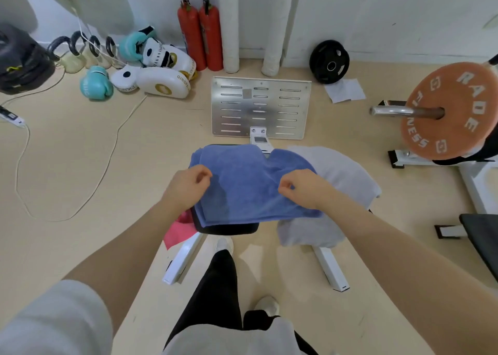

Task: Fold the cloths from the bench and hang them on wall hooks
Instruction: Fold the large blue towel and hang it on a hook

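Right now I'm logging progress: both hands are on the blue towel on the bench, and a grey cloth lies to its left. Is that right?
Not quite. The head view shows the grey cloth to the right of the blue towel, not the left. Both hands, left and right, are on the towel on the bench.

Three cloths lie at the tabletop (229,229): one blue cloth (248,185), one grey cloth (342,176), one pink cloth (179,230). Two hands, two red fire extinguishers (202,34), two teal boxing gloves (95,84), perhaps four kettlebells (80,50), one orange weight plate (452,109), one black weight plate (329,61)
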`<state>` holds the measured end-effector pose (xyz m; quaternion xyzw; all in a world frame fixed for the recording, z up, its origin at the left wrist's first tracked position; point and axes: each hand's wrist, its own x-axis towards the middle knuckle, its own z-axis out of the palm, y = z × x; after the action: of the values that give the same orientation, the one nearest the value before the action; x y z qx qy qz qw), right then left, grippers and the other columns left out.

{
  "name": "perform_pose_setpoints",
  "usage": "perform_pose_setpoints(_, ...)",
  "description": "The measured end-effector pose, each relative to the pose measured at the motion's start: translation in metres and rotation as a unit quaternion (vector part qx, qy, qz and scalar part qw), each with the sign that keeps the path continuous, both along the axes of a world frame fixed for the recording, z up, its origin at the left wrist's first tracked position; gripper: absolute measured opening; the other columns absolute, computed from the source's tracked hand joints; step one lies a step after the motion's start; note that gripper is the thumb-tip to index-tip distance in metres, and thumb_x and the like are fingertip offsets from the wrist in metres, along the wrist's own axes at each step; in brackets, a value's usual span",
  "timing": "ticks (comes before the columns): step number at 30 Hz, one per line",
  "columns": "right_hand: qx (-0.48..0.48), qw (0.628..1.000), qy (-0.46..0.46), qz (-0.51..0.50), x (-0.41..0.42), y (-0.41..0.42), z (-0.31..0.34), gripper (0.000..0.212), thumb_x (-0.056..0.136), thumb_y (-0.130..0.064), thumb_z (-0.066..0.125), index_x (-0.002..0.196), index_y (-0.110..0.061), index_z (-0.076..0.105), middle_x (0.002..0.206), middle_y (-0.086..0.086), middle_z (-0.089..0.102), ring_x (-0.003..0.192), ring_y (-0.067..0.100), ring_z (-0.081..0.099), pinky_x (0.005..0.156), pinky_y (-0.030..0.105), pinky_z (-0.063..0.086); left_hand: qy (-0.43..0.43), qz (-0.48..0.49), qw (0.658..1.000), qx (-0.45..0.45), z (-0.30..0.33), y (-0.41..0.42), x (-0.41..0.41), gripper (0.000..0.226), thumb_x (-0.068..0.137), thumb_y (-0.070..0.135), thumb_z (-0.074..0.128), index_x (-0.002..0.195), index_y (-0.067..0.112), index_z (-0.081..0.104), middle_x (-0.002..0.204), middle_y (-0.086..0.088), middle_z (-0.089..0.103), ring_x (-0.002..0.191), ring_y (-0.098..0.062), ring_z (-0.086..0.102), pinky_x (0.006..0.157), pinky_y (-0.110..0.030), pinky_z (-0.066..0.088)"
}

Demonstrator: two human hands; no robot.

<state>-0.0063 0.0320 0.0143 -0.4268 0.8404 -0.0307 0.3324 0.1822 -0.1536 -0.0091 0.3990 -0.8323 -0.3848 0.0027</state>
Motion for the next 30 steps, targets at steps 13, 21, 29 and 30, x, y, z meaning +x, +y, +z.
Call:
perform_pose_setpoints(13,-0.091,0.985,-0.129,-0.069,-0.013,-0.191,-0.028,0.035,0.092,-0.004,0.033,0.107,-0.012,0.064,0.109,0.002,0.062,0.091,0.016,0.052,0.07,0.023,0.039,-0.084,0.128,0.964,0.219,-0.053,-0.119,-0.066,0.015,0.091,0.024,0.049,0.086,0.011,0.054,0.088,-0.01,0.056,0.078,-0.024,0.051,0.07,-0.031,0.037)
perform_pose_setpoints(21,0.044,0.983,-0.18,-0.019,-0.014,-0.231,-0.092,0.041,0.101,-0.015,0.029,0.14,-0.009,0.038,0.145,0.008,0.043,0.132,0.024,0.04,0.106,0.027,0.03,-0.106,0.163,0.924,0.33,-0.085,-0.137,-0.076,0.034,0.088,0.025,0.06,0.065,0.005,0.047,0.061,-0.008,0.039,0.049,-0.018,0.032,0.047,-0.023,0.026)
perform_pose_setpoints(29,-0.002,0.985,-0.16,-0.061,-0.02,-0.238,-0.133,0.022,0.092,-0.02,0.048,0.1,-0.006,0.063,0.089,0.009,0.06,0.091,0.027,0.052,0.081,0.035,0.044,-0.018,0.221,0.895,0.386,-0.097,-0.136,-0.082,0.024,0.089,0.013,0.056,0.066,0.013,0.048,0.066,-0.004,0.048,0.061,-0.016,0.041,0.057,-0.025,0.035)
perform_pose_setpoints(30,-0.032,0.976,-0.197,-0.091,-0.022,-0.236,-0.13,0.019,0.091,-0.017,0.051,0.096,-0.003,0.062,0.08,0.005,0.057,0.082,0.021,0.051,0.073,0.028,0.042,-0.001,0.23,0.894,0.385,-0.097,-0.135,-0.084,0.024,0.09,0.012,0.054,0.067,0.013,0.048,0.066,-0.004,0.049,0.06,-0.015,0.042,0.056,-0.024,0.036)
